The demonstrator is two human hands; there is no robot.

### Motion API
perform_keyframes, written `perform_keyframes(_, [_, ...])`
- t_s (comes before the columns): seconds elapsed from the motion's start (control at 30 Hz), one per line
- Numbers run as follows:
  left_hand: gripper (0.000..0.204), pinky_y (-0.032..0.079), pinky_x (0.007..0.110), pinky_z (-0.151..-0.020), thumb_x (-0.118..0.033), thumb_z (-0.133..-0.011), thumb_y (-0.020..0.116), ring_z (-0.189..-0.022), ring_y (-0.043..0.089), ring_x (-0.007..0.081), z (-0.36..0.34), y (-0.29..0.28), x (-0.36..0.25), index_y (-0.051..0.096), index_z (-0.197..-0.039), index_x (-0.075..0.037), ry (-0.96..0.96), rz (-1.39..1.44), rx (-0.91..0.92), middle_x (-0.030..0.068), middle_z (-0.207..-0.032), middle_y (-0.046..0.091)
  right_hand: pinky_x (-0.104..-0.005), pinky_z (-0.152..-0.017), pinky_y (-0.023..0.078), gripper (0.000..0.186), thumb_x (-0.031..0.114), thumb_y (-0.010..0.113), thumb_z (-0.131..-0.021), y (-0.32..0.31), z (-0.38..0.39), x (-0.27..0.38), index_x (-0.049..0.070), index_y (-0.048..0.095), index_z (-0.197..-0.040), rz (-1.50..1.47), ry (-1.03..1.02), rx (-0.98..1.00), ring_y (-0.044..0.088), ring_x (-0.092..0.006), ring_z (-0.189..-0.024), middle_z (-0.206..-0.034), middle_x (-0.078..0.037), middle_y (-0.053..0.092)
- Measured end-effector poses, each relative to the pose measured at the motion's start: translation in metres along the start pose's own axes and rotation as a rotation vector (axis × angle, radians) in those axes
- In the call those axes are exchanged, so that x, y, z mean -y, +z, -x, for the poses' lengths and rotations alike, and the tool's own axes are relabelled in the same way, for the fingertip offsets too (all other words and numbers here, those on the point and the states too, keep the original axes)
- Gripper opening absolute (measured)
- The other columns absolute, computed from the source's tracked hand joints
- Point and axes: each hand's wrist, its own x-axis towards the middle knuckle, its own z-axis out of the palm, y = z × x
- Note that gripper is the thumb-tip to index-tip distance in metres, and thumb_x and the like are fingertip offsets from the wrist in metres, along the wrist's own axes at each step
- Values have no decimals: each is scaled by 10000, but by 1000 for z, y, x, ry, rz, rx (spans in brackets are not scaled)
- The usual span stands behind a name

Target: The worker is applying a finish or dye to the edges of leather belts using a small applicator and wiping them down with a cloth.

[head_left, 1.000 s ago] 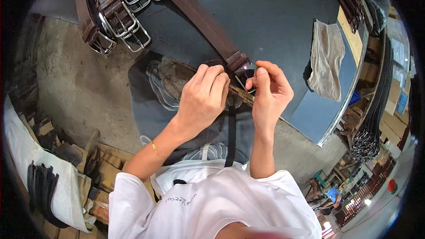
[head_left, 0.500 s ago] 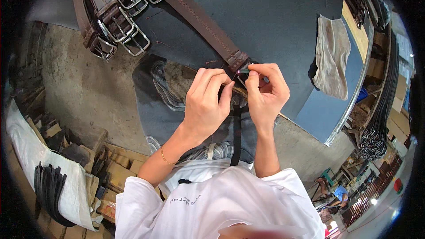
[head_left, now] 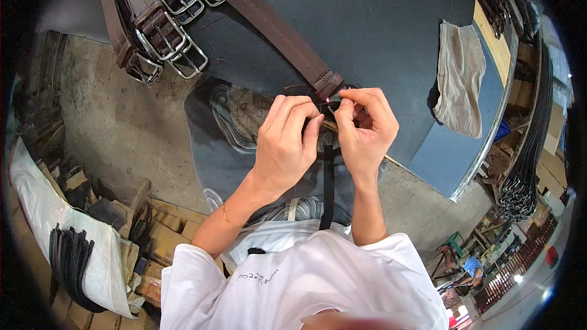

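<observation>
Nearest the camera, the person's white shirt filled the lower edge, both bare forearms rising from it toward the near edge of the dark table (head_left: pixel 391 24). The left hand (head_left: pixel 284 146) and the right hand (head_left: pixel 367 125) met just over that near edge, knuckles almost touching. The fingers (head_left: pixel 306 116) of the left hand were curled together and pinched on the end of a brown leather belt (head_left: pixel 269 24); those of the right hand were likewise closed on the same belt end, at its folded, stitched tip (head_left: pixel 329 85). What lay inside the pinch was hidden by the fingers. A narrow black strap (head_left: pixel 328 189) hung straight down from beneath the hands, in front of the person's body.

From the hands the belt ran diagonally across the table toward its far left corner. Near the left edge lay a group of brown belts with metal buckles (head_left: pixel 165 30), side by side and well apart from the hands. Toward the right edge a pale cloth (head_left: pixel 458 79) lay flat on the table. Beyond the right edge, a dense row of dark belts (head_left: pixel 526 165) hung.
</observation>
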Motion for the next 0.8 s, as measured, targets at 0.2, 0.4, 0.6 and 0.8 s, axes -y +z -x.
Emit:
perform_keyframes(0.2, [183, 489, 381, -779, 48, -790, 675, -881, 576, 319, 1, -12, -2, 602, -954, 12, -54, -41, -34, 145, -1085, 580, -213, -465, 406, 79, -66, 585, -936, -23, 2, 2, -57, 659, -963, -510, 221, -197, 524, -71, -564, -902, -53, 583])
perform_keyframes(0.4, [419, 449, 428, -891, -67, -724, 769, -1057, 528, 324, -43, -6, -9, 694, -1132, -117, 289, -292, 160, 109, -1179, 583, -238, -521, 432, 94, -48, 582, -946, -44, -14, -14, -67, 662, -992, -603, 245, -363, 509, -80, -631, -807, -40, 558])
perform_keyframes(0.6, [235, 476, 350, -717, -3, -699, 766, -861, 595, 253, -45, 7, 3, 717, -923, -55, 388, -254, 150, 58, -920, 628, -237, -555, 451, 94, -53, 577, -947, -27, -12, 3, -75, 662, -980, -471, 328, -302, 543, -81, -649, -870, -42, 588])
perform_keyframes(0.8, [252, 508, 366, -653, 61, -676, 788, -792, 600, 280, -33, 15, 14, 692, -900, -5, 295, -117, -53, 94, -858, 611, -218, -594, 417, 122, -103, 639, -826, 0, -5, -1, -39, 692, -915, -127, 146, -256, 518, -69, -687, -874, -49, 626])
